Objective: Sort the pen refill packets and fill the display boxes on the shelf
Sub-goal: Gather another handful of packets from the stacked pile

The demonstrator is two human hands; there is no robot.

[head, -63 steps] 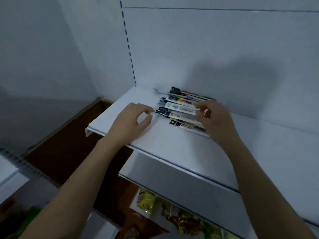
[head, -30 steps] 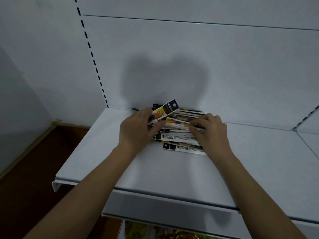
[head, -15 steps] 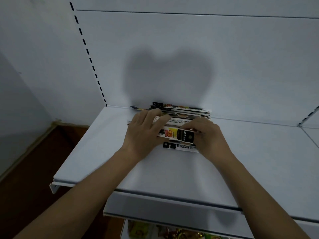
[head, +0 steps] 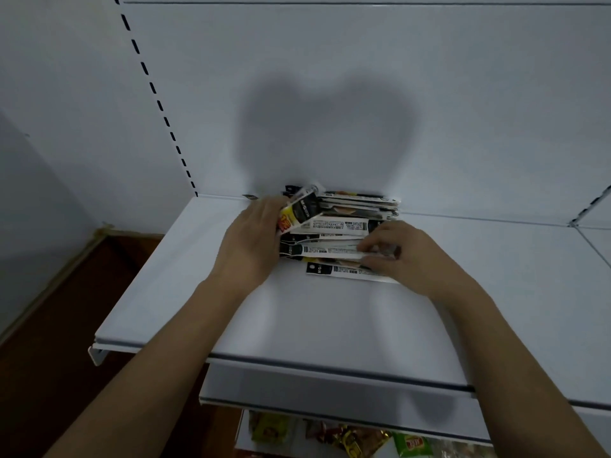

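Observation:
A loose pile of pen refill packets (head: pixel 344 226), long white strips with black ends, lies on the white shelf (head: pixel 330 319) against its back panel. My left hand (head: pixel 251 246) grips the left ends of a few packets; a yellow-and-black packet (head: pixel 299 211) tilts up out of its fingers. My right hand (head: pixel 406 256) pinches the right end of a white packet (head: pixel 330 251) in the pile's front part. One more packet (head: pixel 344 271) lies flat at the front, partly under my right hand. No display box is in view.
The slotted upright (head: pixel 158 104) runs down the back panel on the left. The shelf's front edge (head: pixel 330 361) has a lower shelf beneath it, with coloured snack bags (head: pixel 347 438). Dark brown floor (head: pixel 66 325) lies to the left.
My left hand has lifted the yellow-and-black packet's end up and to the left. My right hand has slid right along the pile and now pinches a white packet's end.

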